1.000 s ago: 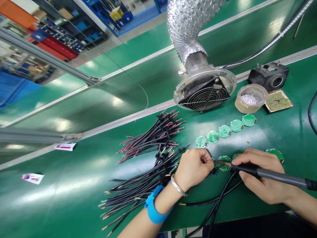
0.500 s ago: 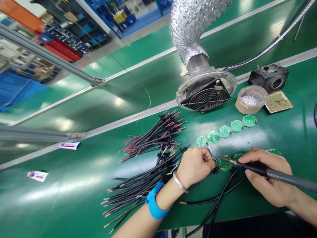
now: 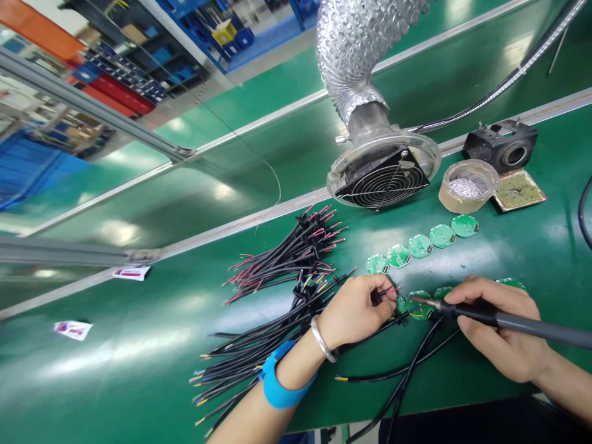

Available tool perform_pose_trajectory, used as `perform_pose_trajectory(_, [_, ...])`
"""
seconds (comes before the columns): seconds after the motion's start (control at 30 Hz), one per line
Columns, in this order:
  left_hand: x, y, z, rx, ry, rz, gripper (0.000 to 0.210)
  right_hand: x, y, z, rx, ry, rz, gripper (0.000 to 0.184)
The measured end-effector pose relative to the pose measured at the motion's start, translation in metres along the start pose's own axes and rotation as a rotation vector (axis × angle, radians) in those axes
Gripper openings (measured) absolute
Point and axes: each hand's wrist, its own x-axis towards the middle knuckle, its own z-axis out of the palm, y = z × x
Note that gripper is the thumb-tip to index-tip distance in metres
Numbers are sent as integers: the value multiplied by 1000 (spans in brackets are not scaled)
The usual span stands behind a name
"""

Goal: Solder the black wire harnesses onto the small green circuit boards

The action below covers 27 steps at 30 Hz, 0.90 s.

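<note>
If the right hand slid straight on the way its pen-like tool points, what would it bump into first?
Probably the left hand, with a red-ended cable at its fingers, just ahead of the tool. Depth is unclear, though: the tool might catch a green board beneath first.

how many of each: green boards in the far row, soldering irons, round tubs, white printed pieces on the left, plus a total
Green boards, far row: 5
Soldering iron: 1
Round tub: 1
White printed pieces, left: 2
Total: 9
</note>
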Motion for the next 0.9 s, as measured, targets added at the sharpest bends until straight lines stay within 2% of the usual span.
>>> perform_pose_trajectory(0.1, [-6,0,0,27,110,-5,14,-1,1,-1,5,15,10,15])
perform_pose_trajectory(0.2, [-12,2,2,107,228,65,9,-2,0,-1,-2,19,19,14])
perform_pose_trajectory(0.23, [-13,2,3,119,241,85,15,-2,0,-1,-7,18,19,13])
perform_pose_trajectory(0.3, [-14,2,5,98,249,100,24,-2,1,0,-16,20,19,14])
perform_pose_trajectory(0.4, [-14,1,8,-14,243,67,21,-2,2,1,-7,21,31,14])
perform_pose_trajectory(0.5, [-13,0,9,-177,170,18,14,-3,4,0,-7,19,31,13])
perform_pose_trajectory(0.63, [-13,2,7,-337,73,-60,15,-2,2,-1,-57,48,15,14])
perform_pose_trajectory(0.77, [-18,6,11,-364,136,-41,15,2,-7,4,-113,122,9,24])
perform_pose_trajectory(0.9, [-23,14,19,-345,226,22,14,5,-16,19,-87,79,8,28])
